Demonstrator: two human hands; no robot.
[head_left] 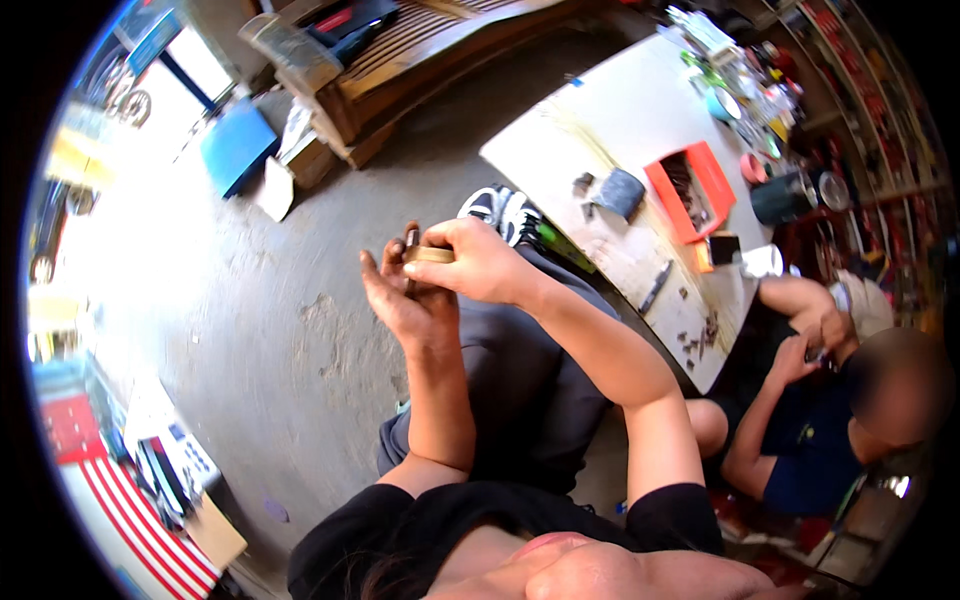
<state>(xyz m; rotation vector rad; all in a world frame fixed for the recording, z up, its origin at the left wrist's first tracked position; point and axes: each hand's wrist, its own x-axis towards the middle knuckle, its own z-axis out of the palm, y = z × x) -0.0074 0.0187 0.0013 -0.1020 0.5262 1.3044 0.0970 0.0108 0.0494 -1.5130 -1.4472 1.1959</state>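
Two bare hands meet above the person's lap, over grey trousers. The left hand is open, palm up, fingers spread beneath a small tan strip. The right hand pinches that strip between thumb and fingertips. It looks flat, pale brown and short, its long axis running left to right; a dark, thin piece stands up at its left end, too small to tell further. Beyond, on the pale counter, an open orange rectangular box holds dark parts, with a grey pouch beside it. To the right, a seated co-worker bends over their own hands.
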